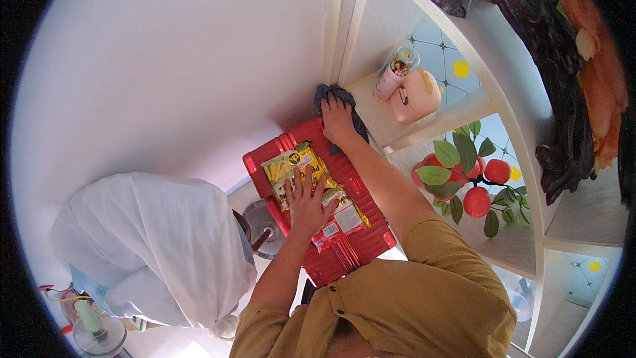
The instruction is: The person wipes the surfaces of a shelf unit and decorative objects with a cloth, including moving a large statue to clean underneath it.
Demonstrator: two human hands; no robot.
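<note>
My left hand (306, 199) lies with fingers spread over yellow food packets (294, 159) on a red ribbed suitcase (318, 263). Another packet (348, 219), with a pale label, lies partly beside that hand's fingers. My right hand (338, 118) presses on a dark blue cloth (357, 127) at the suitcase's far corner, next to the wall and the shelf unit. Part of the cloth hangs past the hand along the suitcase's edge. The hand hides how much of the cloth is gripped.
A white-covered object (164, 253) stands at left, near a round grey base (263, 233). On the right, a curved white shelf unit (516, 129) holds a pink cup (390, 82), a peach-coloured box (417, 97) and artificial red fruit (477, 201). A dark carved ornament (536, 25) sits above.
</note>
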